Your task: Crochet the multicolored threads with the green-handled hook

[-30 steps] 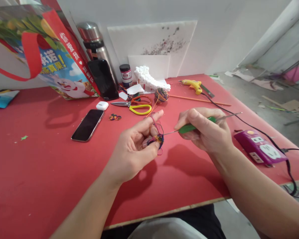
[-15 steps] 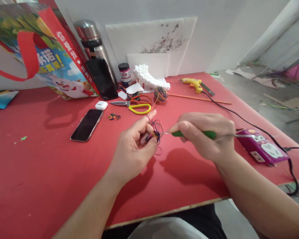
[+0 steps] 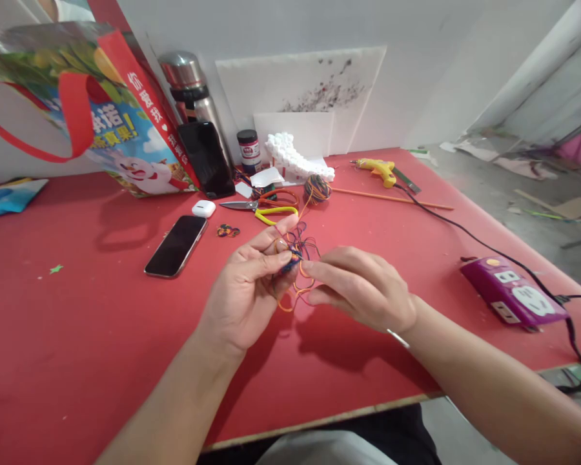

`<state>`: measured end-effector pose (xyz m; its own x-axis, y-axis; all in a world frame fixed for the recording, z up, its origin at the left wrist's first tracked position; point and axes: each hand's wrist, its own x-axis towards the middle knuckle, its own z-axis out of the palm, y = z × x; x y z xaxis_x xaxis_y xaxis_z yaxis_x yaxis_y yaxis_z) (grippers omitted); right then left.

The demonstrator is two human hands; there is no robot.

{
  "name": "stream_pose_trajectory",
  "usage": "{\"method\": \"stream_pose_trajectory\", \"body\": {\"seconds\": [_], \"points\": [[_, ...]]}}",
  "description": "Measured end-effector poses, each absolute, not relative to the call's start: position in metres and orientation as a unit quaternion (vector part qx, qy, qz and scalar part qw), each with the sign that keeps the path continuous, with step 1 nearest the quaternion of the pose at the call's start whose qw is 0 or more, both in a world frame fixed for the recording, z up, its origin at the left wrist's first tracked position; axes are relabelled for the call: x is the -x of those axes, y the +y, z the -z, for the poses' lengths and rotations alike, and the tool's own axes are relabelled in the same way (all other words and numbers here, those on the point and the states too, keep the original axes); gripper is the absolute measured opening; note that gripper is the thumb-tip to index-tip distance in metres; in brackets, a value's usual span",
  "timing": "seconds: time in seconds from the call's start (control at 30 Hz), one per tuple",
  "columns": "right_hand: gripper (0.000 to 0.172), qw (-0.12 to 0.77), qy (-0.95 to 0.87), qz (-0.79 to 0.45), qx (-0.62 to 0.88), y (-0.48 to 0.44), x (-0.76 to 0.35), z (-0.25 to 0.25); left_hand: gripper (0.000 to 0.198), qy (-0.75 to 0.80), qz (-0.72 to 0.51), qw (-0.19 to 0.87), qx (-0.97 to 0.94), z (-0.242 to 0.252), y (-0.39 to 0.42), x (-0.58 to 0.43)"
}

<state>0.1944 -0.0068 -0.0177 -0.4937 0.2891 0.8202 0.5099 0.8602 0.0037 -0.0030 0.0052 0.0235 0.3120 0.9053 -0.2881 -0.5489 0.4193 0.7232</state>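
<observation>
My left hand [image 3: 249, 287] pinches a small multicoloured crocheted piece [image 3: 292, 257] between thumb and fingers, above the red table [image 3: 101, 323]. Loose loops of yarn [image 3: 297, 294] hang from the piece. My right hand [image 3: 363, 287] is closed right beside it, fingertips touching the yarn. It holds a crochet hook, which is mostly hidden; only the metal end [image 3: 397, 338] shows under the wrist. A thread runs back from the piece to a multicoloured yarn ball [image 3: 317, 187] further away on the table.
A phone [image 3: 175, 245], earbud case [image 3: 204, 208], scissors [image 3: 266, 208] and a small crocheted bit [image 3: 227, 230] lie behind my hands. A printed bag [image 3: 101, 123], flask [image 3: 188, 84], jar [image 3: 248, 147] and white foam [image 3: 295, 158] stand at the back. A glue gun [image 3: 377, 169] and purple power strip [image 3: 510, 290] lie on the right.
My right hand has moved left and turned over, closing in on the crocheted piece, so the green handle is now hidden. More yarn loops hang below the piece. The left hand stays in place.
</observation>
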Motion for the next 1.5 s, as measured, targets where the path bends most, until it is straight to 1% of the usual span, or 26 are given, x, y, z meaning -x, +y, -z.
{"method": "stream_pose_trajectory", "body": {"seconds": [0.1, 0.2, 0.3, 0.4, 0.53, 0.6, 0.67, 0.8, 0.97, 1.03, 1.13, 1.3, 1.4, 1.43, 1.5], "points": [[0.019, 0.448, -0.850, 0.163, 0.223, -0.003, -0.187, 0.026, 0.047, 0.334, -0.479, 0.769, -0.262, -0.024, 0.005, 0.002], [0.025, 0.448, -0.836, 0.202, 0.243, -0.004, -0.179, 0.030, 0.046, 0.326, -0.506, 0.746, -0.286, -0.022, 0.004, -0.001], [0.027, 0.446, -0.825, 0.217, 0.272, -0.008, -0.172, 0.032, 0.045, 0.332, -0.526, 0.718, -0.313, -0.017, 0.004, -0.003], [0.029, 0.445, -0.820, 0.199, 0.298, -0.013, -0.167, 0.031, 0.043, 0.355, -0.530, 0.670, -0.379, -0.013, 0.005, -0.002], [0.028, 0.454, -0.811, 0.174, 0.325, -0.020, -0.165, 0.028, 0.041, 0.380, -0.520, 0.538, -0.544, -0.012, 0.003, 0.003], [0.025, 0.460, -0.812, 0.158, 0.324, -0.023, -0.166, 0.025, 0.043, 0.386, -0.501, 0.470, -0.615, -0.013, 0.002, 0.005], [0.023, 0.466, -0.813, 0.135, 0.321, -0.025, -0.168, 0.021, 0.045, 0.387, -0.484, 0.425, -0.659, -0.014, 0.002, 0.006], [0.020, 0.480, -0.809, 0.069, 0.330, -0.029, -0.172, 0.012, 0.043, 0.394, -0.471, 0.393, -0.685, -0.015, 0.003, 0.007], [0.020, 0.469, -0.814, 0.023, 0.341, -0.035, -0.177, -0.001, 0.041, 0.397, -0.467, 0.365, -0.701, -0.013, 0.004, 0.009], [0.020, 0.471, -0.810, -0.020, 0.348, -0.036, -0.179, -0.007, 0.039, 0.391, -0.466, 0.352, -0.711, -0.013, 0.005, 0.009], [0.016, 0.484, -0.786, -0.120, 0.366, -0.036, -0.186, -0.016, 0.038, 0.373, -0.450, 0.337, -0.738, -0.014, 0.006, 0.009], [0.022, 0.487, -0.675, -0.351, 0.428, -0.025, -0.204, -0.025, 0.043, 0.301, -0.410, 0.361, -0.782, -0.016, 0.009, 0.009], [0.025, 0.482, -0.611, -0.481, 0.404, -0.016, -0.212, -0.025, 0.040, 0.282, -0.384, 0.392, -0.787, -0.016, 0.008, 0.009], [0.025, 0.479, -0.600, -0.500, 0.400, -0.014, -0.213, -0.025, 0.040, 0.284, -0.379, 0.389, -0.790, -0.015, 0.008, 0.009], [0.026, 0.476, -0.597, -0.498, 0.411, -0.014, -0.210, -0.024, 0.042, 0.288, -0.381, 0.348, -0.807, -0.012, 0.008, 0.007]]}}
